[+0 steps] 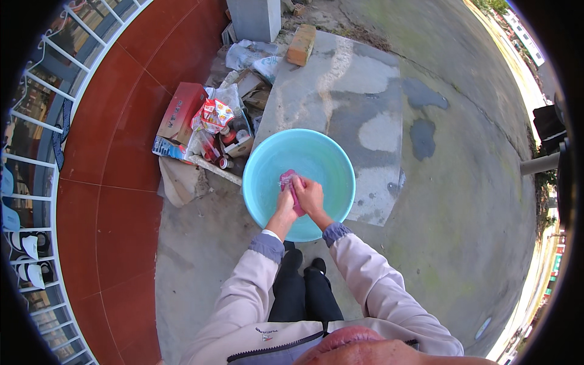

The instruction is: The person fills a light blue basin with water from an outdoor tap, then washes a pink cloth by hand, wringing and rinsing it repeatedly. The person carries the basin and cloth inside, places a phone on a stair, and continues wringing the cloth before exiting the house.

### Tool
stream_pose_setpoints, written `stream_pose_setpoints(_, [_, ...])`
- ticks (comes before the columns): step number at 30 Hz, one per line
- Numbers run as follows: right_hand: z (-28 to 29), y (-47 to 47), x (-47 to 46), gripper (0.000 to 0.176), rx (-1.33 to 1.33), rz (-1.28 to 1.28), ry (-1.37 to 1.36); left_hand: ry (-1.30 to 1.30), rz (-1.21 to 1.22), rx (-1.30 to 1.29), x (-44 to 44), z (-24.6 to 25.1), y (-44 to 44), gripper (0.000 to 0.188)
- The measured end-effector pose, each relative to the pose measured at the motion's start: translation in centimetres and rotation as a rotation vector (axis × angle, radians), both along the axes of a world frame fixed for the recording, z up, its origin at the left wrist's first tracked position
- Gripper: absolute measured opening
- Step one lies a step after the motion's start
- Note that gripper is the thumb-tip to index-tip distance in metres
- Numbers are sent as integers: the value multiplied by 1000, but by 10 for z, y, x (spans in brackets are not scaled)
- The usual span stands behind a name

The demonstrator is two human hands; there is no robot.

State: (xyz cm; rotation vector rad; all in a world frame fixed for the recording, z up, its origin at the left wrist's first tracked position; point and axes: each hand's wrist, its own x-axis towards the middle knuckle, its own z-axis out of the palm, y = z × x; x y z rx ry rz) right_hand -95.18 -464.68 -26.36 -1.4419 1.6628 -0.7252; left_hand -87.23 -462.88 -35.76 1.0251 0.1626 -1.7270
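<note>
Both my hands come together over a light blue plastic basin (253, 182), gripping a wet pink cloth (299, 207) between them. My left hand (286, 200) holds the cloth from the left side. On the other side, my right hand (311, 195) is closed around it with the thumb on top. White suds show on the cloth near my fingers. Pale water seems to lie in the basin below. The part of the cloth inside my palms is hidden.
A concrete slab (378, 132) extends beyond the basin, with a brick (301, 44) at its far end. Left of the basin sit a red cardboard box (182, 109) and a foam box of bottles and wrappers (214, 166). A white metal rack (43, 198) holding shoes borders the red tiles (123, 219).
</note>
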Motion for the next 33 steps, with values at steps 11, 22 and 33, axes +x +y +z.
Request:
stream_pose_setpoints(11, [-10,22,2,45,-79,113,-18,-202,3,82,0,50,11,30])
stream_pose_setpoints(22, [-90,-14,-36,54,33,19,225,-341,-245,377,13,68,15,64])
stream_pose_setpoints(33, [-37,-18,-33,35,182,-77,204,-129,-15,128,-30,28,-6,34])
